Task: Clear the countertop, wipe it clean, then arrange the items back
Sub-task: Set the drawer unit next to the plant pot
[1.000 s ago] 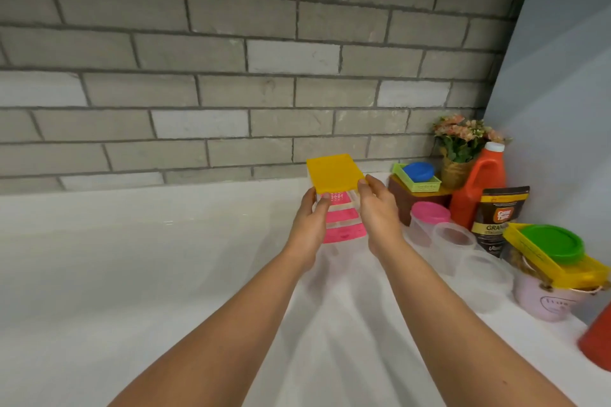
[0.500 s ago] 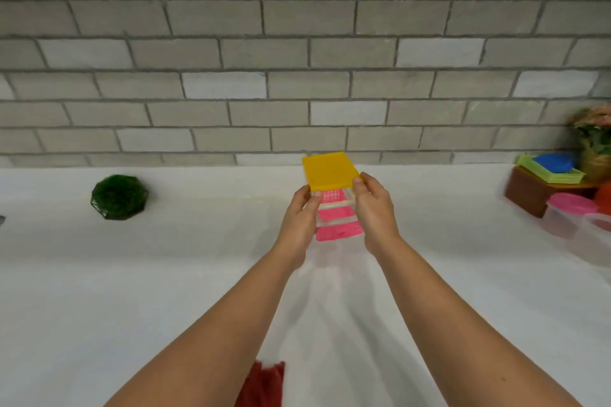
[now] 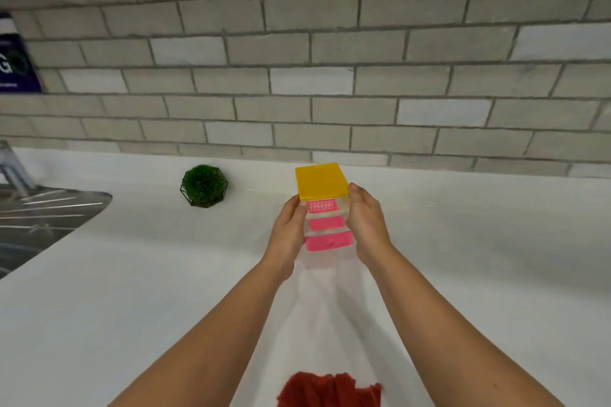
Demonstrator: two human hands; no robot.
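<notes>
Both hands hold a small drawer box over the white counter, in front of the brick wall.

The grey brick wall runs across the back, with the counter below it and a steel sink at the far left. The left hand and right hand clasp the box from either side, fingers curled round its clear walls. The box has a yellow lid and three pink drawers, and sits mid-counter near the wall; I cannot tell whether its base touches the surface. A red cloth lies at the near edge between the forearms. A green plant in a wire frame stands left of the box, well apart. A dark sign shows at the left edge.
</notes>
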